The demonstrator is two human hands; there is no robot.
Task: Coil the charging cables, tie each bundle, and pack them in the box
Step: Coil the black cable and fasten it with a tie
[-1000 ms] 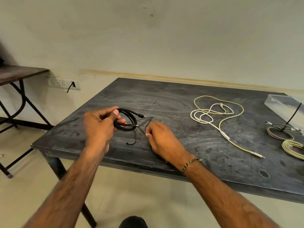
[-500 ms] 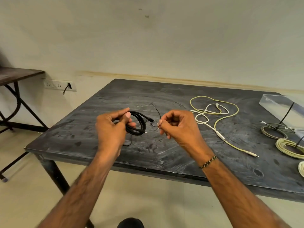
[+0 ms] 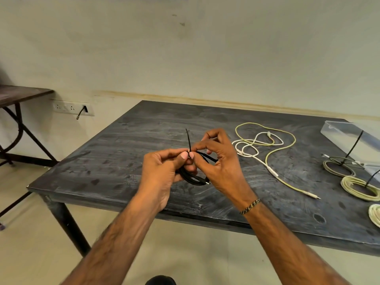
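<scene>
Two thumbs meet over our black cable coil (image 3: 194, 177), held just above the worktop (image 3: 127, 153). The cable tie (image 3: 188, 138) stands nearly upright from that pinch, tail pointing up and away. Our left hand (image 3: 162, 173) grips coil and tie; the right hand (image 3: 218, 159) pinches the tie, nearer its free end for threading, we judge.
</scene>
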